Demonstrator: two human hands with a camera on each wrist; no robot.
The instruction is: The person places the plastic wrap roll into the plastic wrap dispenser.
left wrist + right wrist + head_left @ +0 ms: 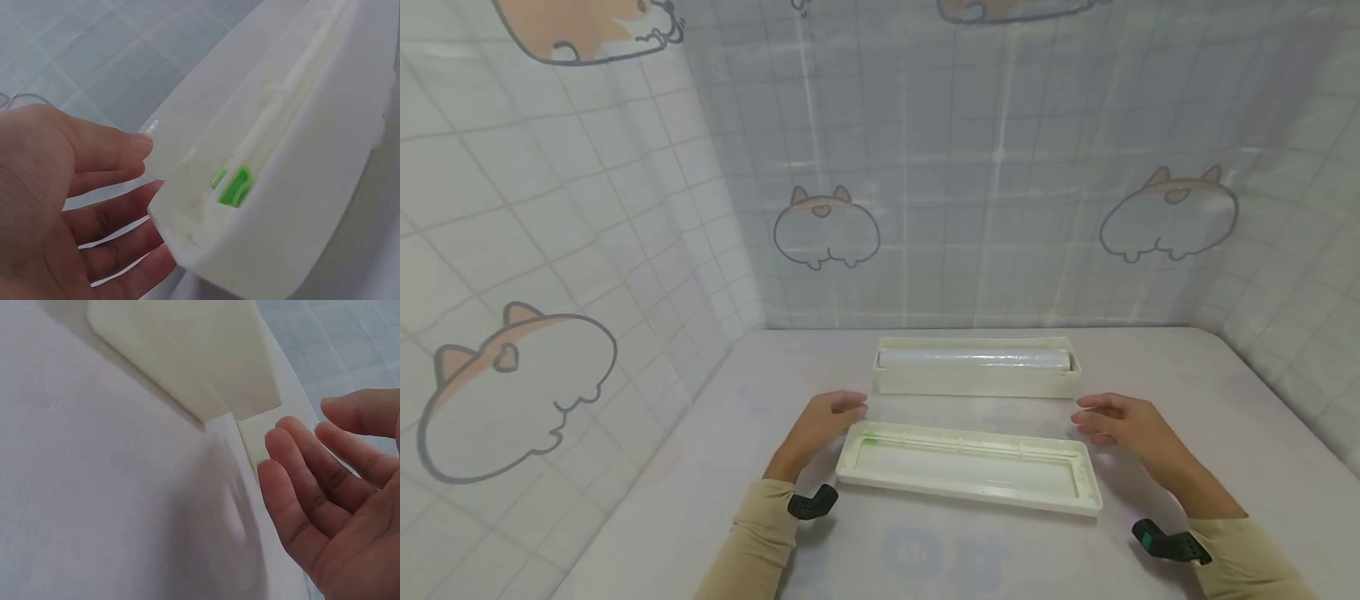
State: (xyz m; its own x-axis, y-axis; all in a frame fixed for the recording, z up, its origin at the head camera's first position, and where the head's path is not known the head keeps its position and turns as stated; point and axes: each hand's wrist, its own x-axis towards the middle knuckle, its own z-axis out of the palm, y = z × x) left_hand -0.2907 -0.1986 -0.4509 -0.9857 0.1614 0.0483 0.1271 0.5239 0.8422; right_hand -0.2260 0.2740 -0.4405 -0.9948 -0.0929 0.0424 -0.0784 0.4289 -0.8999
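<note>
A long white lid (962,473) of a cling film dispenser lies on the table, its hollow side up. At its left end is a small green cutter slider (236,186). Behind it stands the dispenser box (977,383), with a roll of cling film (970,358) inside. My left hand (818,427) is beside the lid's left end, fingers loosely bent and holding nothing; whether a fingertip touches the lid I cannot tell. Off the lid's right end, my right hand (1131,429) hovers with loosely bent fingers and an empty palm, apart from the lid.
A pale cloth covers the table (700,500). Hanging sheets with a grid and dog drawings form a back wall (985,275) and side walls (647,208) around it. Each wrist carries a black strap (812,504).
</note>
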